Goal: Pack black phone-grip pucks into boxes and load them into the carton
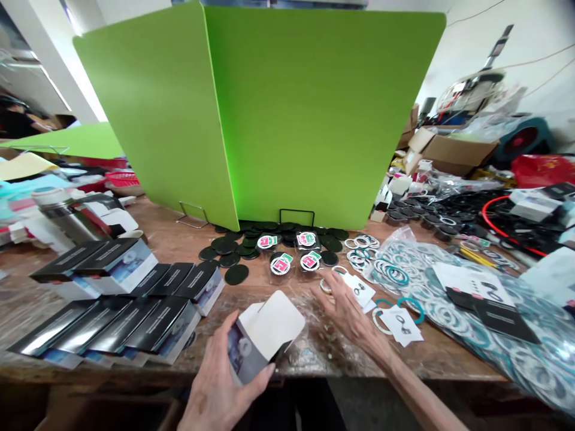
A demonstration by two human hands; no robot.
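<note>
My left hand (pixel 224 374) grips a small printed cardboard box (pixel 247 353) above the table's front edge, fingers on one side and thumb on the near side. The box's white top flap (pixel 278 317) stands raised. With fingers stretched out, my right hand (pixel 344 305) is over the table beside a white ring (pixel 325 287), which its fingers partly cover. Whether they touch the ring I cannot tell. White paper slips (pixel 363 290) lie just right of that hand. Beyond it are several clear-wrapped round pieces with pink and green labels (pixel 309 261).
Closed black-topped boxes (pixel 153 323) are stacked at left. Black discs (pixel 236 274) lie before the green divider (pixel 314 114). More slips (pixel 403 325) rest on teal and white rings at right, near a large clear bag of rings (pixel 449 299). A steel flask (pixel 67 215) stands far left.
</note>
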